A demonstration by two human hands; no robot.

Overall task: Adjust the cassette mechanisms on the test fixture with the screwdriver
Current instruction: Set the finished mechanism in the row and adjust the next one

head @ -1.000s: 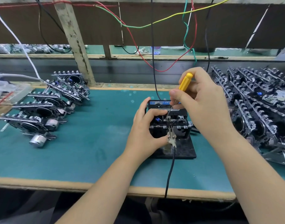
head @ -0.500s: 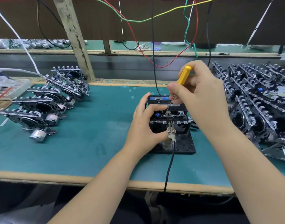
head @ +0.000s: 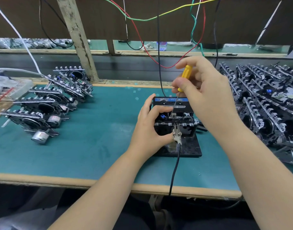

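- Yellow-handled screwdriver (head: 184, 80) sits pinched in your right hand (head: 207, 98), grip curled round the handle so the thin shaft drops onto the cassette mechanism (head: 174, 118) on the test fixture (head: 189, 149).
- Your left hand (head: 150, 130) grips the mechanism's left side, probably to steady it.
- Finished-looking units (head: 42, 112) crowd the left, more (head: 267, 103) the right; the tabletop (head: 92, 146) between leaves elbow room, the clip lead (head: 176, 135) trailing over the near edge.

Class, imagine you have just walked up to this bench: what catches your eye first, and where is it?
The yellow-handled screwdriver, pinched in the right hand at centre, its tip down in the cassette mechanism that the left hand grips on the black test fixture. Next come the stacked mechanisms on the green mat at left and the larger heap at right, with coloured wires hanging above.
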